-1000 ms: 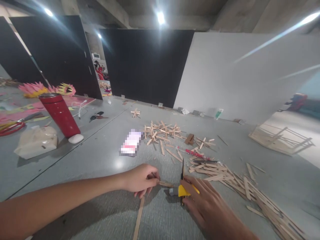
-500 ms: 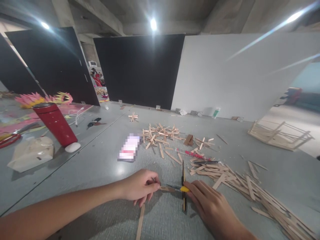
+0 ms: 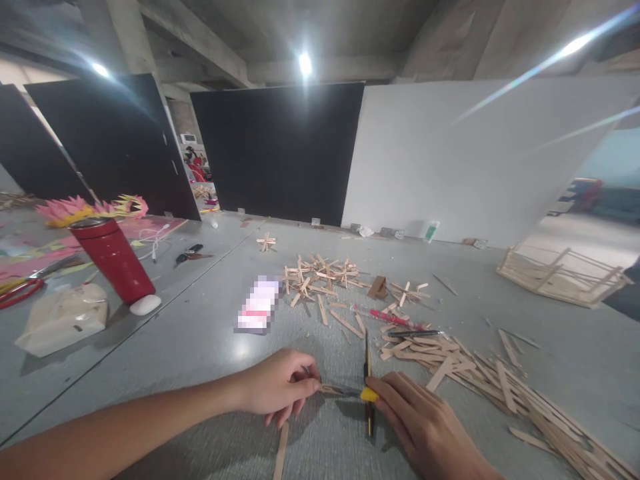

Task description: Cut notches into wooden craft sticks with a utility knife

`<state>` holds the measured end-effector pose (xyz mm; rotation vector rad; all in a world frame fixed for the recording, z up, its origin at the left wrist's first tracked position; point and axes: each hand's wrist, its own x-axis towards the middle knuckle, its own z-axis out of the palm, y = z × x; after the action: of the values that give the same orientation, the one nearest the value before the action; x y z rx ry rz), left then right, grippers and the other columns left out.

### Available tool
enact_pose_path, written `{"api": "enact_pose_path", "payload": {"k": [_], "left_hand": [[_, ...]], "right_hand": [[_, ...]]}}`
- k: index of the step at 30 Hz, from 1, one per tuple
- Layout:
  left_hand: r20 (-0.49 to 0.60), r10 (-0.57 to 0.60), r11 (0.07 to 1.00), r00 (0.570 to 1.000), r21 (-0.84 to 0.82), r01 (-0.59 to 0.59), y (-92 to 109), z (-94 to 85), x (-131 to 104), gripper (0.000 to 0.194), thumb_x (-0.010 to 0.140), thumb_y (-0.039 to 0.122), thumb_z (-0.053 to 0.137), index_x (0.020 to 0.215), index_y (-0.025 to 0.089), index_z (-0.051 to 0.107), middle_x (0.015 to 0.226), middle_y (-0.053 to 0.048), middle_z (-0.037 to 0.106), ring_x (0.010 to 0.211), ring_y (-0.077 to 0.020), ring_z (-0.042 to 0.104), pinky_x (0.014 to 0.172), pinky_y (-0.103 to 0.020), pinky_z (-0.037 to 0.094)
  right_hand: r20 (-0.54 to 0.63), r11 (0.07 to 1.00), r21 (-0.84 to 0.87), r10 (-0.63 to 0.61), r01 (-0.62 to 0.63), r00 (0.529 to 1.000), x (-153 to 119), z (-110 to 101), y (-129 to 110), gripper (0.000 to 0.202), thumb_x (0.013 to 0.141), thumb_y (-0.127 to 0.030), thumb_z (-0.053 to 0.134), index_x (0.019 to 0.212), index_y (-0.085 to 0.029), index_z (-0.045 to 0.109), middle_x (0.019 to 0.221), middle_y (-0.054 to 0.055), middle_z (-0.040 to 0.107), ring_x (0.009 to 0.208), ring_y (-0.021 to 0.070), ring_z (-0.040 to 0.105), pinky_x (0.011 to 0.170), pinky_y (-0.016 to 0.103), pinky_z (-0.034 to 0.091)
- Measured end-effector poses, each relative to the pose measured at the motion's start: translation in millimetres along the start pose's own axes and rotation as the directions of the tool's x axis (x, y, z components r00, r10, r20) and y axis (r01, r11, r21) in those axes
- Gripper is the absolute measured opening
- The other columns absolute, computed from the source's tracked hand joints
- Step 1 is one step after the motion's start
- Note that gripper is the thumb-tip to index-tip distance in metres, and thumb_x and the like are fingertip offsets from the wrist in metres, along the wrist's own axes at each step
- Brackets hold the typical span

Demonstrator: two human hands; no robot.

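Note:
My left hand (image 3: 290, 387) pinches a small piece of wooden stick (image 3: 327, 389) between thumb and fingers. Its free end points right, meeting the thin grey blade (image 3: 349, 393) of a yellow-ended craft knife (image 3: 370, 395). My right hand (image 3: 417, 417) is closed on this knife, most of which is hidden under the fingers. A long, narrow dark tool (image 3: 369, 363) with brassy edges lies lengthwise beside the right fingertips; its kind is unclear. Below my left hand, a flat wooden stick (image 3: 282, 450) runs toward the near edge of view.
Wooden sticks (image 3: 465, 367) lie piled at right, with a red pen (image 3: 390, 316) and a dark pen (image 3: 415, 333) nearby. Glued stick clusters (image 3: 325, 273) stand ahead, beside a blurred phone (image 3: 259, 305). A red flask (image 3: 114, 260) and a tissue pack (image 3: 65, 319) are left; a stick model (image 3: 563, 277) is right.
The view has tilted up a little, so everything sits lower. The small wooden piece in my left hand has turned from its flat face toward its edge. Both hands keep their grip.

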<state>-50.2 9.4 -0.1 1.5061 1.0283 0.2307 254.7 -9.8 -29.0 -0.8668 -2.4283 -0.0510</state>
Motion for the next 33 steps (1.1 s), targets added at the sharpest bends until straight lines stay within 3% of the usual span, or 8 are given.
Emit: {"api": "enact_pose_path", "payload": {"k": [4, 8, 10, 13, 16, 25, 29, 33], "left_hand": [[-0.001, -0.007, 1.0, 1.0, 0.0, 0.007, 1.9, -0.1, -1.7, 0.032, 0.101, 0.05, 0.061, 0.106, 0.019, 0.054, 0.069, 0.006, 0.061, 0.036, -0.0079, 0.053, 0.034, -0.018, 0.04], [0.006, -0.014, 1.0, 1.0, -0.008, 0.014, 2.1, 0.3, -1.4, 0.033, 0.1, 0.051, 0.062, 0.105, 0.019, 0.053, 0.069, 0.007, 0.06, 0.037, -0.0078, 0.053, 0.034, -0.019, 0.04], [0.008, -0.011, 1.0, 1.0, -0.011, 0.011, 1.5, 0.4, -0.6, 0.034, 0.1, 0.052, 0.062, 0.105, 0.02, 0.053, 0.069, 0.007, 0.06, 0.037, -0.0078, 0.052, 0.034, -0.019, 0.04], [0.005, -0.002, 1.0, 1.0, -0.01, 0.003, 0.4, 0.1, 0.3, 0.035, 0.099, 0.054, 0.062, 0.104, 0.02, 0.054, 0.069, 0.007, 0.06, 0.037, -0.0081, 0.053, 0.034, -0.019, 0.04], [0.004, 0.002, 1.0, 1.0, -0.008, -0.002, -0.8, -0.4, 0.8, 0.036, 0.099, 0.055, 0.064, 0.101, 0.02, 0.053, 0.067, 0.007, 0.06, 0.036, -0.0083, 0.052, 0.034, -0.019, 0.041], [0.003, 0.0, 1.0, 1.0, -0.013, 0.0, -0.3, 0.4, 1.3, 0.033, 0.1, 0.052, 0.062, 0.098, 0.021, 0.052, 0.066, 0.006, 0.061, 0.037, -0.0086, 0.053, 0.033, -0.018, 0.04], [-0.001, -0.002, 1.0, 1.0, -0.011, 0.002, -0.4, 0.5, 1.2, 0.031, 0.1, 0.049, 0.062, 0.101, 0.02, 0.053, 0.065, 0.007, 0.061, 0.036, -0.0083, 0.052, 0.032, -0.018, 0.04], [0.007, -0.005, 1.0, 1.0, -0.01, 0.006, -0.6, -0.2, 0.7, 0.031, 0.099, 0.048, 0.064, 0.102, 0.019, 0.055, 0.067, 0.007, 0.061, 0.034, -0.0077, 0.051, 0.032, -0.019, 0.041]], "right_hand": [[-0.057, 1.0, -0.002, 0.008, -0.008, 0.998, 1.0, -4.5, -1.7, 0.03, 0.112, -0.037, 0.045, 0.127, -0.021, 0.065, 0.095, 0.007, 0.073, 0.078, 0.0197, 0.074, 0.065, 0.029, 0.062], [-0.037, 0.999, 0.023, -0.031, 0.032, 0.999, 1.7, -5.4, -1.2, 0.057, 0.096, -0.065, 0.067, 0.133, -0.021, 0.06, 0.095, 0.006, 0.072, 0.075, 0.0218, 0.073, 0.061, 0.031, 0.063], [-0.012, 0.999, 0.03, -0.026, 0.026, 1.0, 1.4, -3.9, -0.6, 0.052, 0.094, -0.056, 0.074, 0.13, -0.022, 0.06, 0.095, 0.006, 0.071, 0.077, 0.0225, 0.073, 0.062, 0.032, 0.063], [-0.049, 0.999, -0.025, 0.041, -0.042, 0.998, -1.1, 0.7, 1.4, 0.031, 0.096, -0.023, 0.06, 0.127, -0.022, 0.06, 0.098, 0.007, 0.072, 0.08, 0.0235, 0.075, 0.066, 0.034, 0.064], [-0.124, 0.991, -0.087, 0.086, -0.097, 0.989, -4.0, 5.0, 4.6, 0.04, 0.09, -0.01, 0.048, 0.126, -0.022, 0.059, 0.099, 0.008, 0.074, 0.08, 0.0238, 0.077, 0.066, 0.034, 0.064], [-0.1, 0.992, -0.114, 0.041, -0.053, 0.994, -2.4, 6.5, 5.7, 0.04, 0.091, -0.007, 0.044, 0.126, -0.023, 0.057, 0.098, 0.008, 0.074, 0.08, 0.0234, 0.077, 0.068, 0.033, 0.065], [-0.121, 0.993, -0.111, 0.019, -0.032, 0.993, -5.5, 8.1, 8.4, 0.032, 0.101, -0.011, 0.041, 0.126, -0.021, 0.057, 0.098, 0.008, 0.074, 0.08, 0.0222, 0.077, 0.068, 0.031, 0.064], [-0.149, 0.996, -0.072, -0.053, 0.042, 0.987, -7.1, 5.9, 4.2, 0.016, 0.111, -0.022, 0.043, 0.12, -0.02, 0.055, 0.086, 0.005, 0.072, 0.068, 0.018, 0.074, 0.06, 0.026, 0.059]]}}
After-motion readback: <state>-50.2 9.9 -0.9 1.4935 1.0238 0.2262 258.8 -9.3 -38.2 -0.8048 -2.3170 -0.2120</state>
